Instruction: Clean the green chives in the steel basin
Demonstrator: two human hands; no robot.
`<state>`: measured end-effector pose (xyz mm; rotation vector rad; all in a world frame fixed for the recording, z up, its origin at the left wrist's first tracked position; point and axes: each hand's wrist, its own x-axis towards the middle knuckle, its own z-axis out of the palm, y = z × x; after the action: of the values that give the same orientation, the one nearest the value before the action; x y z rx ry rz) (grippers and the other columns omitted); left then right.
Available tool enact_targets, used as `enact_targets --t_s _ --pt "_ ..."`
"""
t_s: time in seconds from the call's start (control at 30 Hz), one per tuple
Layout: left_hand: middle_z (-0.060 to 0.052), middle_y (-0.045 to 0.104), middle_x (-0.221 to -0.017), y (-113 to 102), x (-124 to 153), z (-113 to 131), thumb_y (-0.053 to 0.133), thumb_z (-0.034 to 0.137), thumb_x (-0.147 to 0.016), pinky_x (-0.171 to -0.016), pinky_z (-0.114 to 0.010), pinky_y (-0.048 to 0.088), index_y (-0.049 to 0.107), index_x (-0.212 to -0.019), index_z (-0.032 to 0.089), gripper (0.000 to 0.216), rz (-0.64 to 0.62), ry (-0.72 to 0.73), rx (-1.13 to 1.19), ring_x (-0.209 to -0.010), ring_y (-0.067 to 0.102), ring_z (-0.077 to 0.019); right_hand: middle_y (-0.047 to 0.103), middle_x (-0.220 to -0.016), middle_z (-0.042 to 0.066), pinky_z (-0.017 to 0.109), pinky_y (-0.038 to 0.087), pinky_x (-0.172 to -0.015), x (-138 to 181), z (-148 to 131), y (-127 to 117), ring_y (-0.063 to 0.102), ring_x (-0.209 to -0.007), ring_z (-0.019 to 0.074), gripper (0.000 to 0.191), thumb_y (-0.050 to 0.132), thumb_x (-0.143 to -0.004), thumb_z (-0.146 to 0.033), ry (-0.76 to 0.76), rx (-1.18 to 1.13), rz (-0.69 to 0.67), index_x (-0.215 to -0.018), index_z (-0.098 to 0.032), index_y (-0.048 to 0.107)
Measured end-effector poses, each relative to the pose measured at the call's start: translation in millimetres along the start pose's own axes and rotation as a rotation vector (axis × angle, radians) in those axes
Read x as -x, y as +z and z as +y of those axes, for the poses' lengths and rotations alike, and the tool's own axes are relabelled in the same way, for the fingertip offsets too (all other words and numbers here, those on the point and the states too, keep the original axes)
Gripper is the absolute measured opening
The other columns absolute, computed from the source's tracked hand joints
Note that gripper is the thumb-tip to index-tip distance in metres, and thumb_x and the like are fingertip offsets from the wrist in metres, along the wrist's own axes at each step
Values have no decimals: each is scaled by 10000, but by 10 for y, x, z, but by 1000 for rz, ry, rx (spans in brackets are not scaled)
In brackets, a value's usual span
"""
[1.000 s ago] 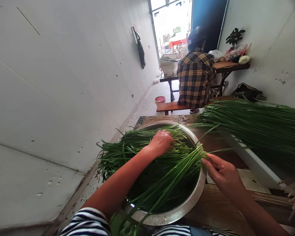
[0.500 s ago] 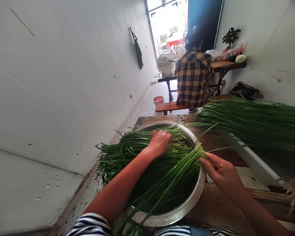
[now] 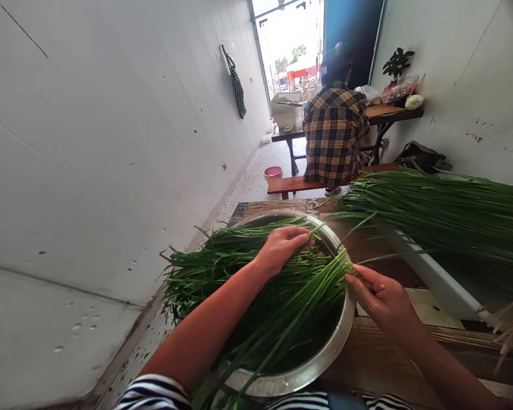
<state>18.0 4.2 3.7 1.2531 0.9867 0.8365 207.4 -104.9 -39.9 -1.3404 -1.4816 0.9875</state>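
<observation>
Hands (image 3: 380, 293) on green stalks (image 3: 316, 285) across basin (image 3: 314, 367)

My two: left grip (image 3: 284, 247), right grip (image 3: 380, 290); one metal basin (image 3: 288, 385).
I count three lots: one bunch of green stalks (image 3: 318, 285) at my right grip, one pile (image 3: 209, 259) in the basin, one heap (image 3: 444, 208) at the frame's right; single stalks I can't number. Upper half: one seated person (image 3: 336, 136), one bucket (image 3: 273, 173), one checked cloth (image 3: 238, 91), one dark-leaved plant (image 3: 397, 62), one dark bag (image 3: 421, 156).
</observation>
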Motion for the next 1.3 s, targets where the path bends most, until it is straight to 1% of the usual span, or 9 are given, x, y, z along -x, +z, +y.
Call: enact_targets --t_s 0.13,0.27,0.4,0.57,0.77,0.83,1.03,1.17,1.3 --pt "-52 689 -728 20 4 -8 737 350 -628 -676 -243 449 702 -855 104 337 53 4 30 -671 581 -110 722 -858 14 245 531 -634 7 -26 7 659 -747 176 353 504 -850 -401 5 -1 7 -1100 -207 659" --pt "-45 688 -714 21 8 -11 746 349 -615 -677 -251 455 712 -855 107 343 57 -5 56 -649 575 -106 720 -855 12 241 528 -643 11 -42 9 659 -752 172 354 500 -853 -412 5 14 6 -1089 -204 661" --pt "-53 698 -734 25 8 -16 751 355 -608 -701 -273 469 714 -855 109 351 65 -6 75 -652 589 -114 717 -805 9 247 529 -652 7 -29 1 660 -748 177 351 499 -853 -413 0 60 11 -1083 -205 664" --pt "-60 705 -736 33 5 -30 770 356 -579 -734 -295 477 719 -847 110 367 88 -3 98 -674 610 -131 726 -861 11 239 528 -648 3 -26 2 667 -760 177 356 509 -842 -421 -2 66 22 -1075 -208 674" --pt "-64 706 -736 40 13 -23 776 335 -581 -734 -295 472 725 -838 111 344 89 -8 112 -681 609 -136 718 -763 -5 219 510 -562 4 -66 0 647 -646 154 382 502 -838 -441 20 99 27 -1083 -206 678" --pt "-65 707 -735 41 14 -20 777 335 -583 -737 -293 469 729 -831 113 337 89 -8 109 -679 607 -135 715 -753 -5 219 508 -569 5 -72 -3 647 -656 156 381 505 -835 -443 19 102 29 -1074 -205 682" --pt "-70 716 -752 50 6 -44 773 334 -591 -763 -306 468 732 -846 124 332 103 17 101 -705 623 -150 718 -846 12 243 520 -642 6 -51 -9 654 -729 172 376 486 -848 -434 6 61 -5 -1086 -209 670" --pt "-70 721 -756 70 14 -56 773 314 -591 -790 -304 464 733 -842 125 317 126 49 90 -739 632 -153 712 -804 15 241 514 -640 11 -55 -10 651 -730 174 376 480 -851 -432 -4 102 9 -1062 -190 675" --pt "-72 723 -758 81 32 -38 756 314 -614 -791 -305 470 735 -848 122 303 132 79 39 -755 639 -162 716 -814 16 231 511 -618 13 -76 -5 651 -715 167 377 476 -854 -427 -9 104 7 -1064 -183 673"
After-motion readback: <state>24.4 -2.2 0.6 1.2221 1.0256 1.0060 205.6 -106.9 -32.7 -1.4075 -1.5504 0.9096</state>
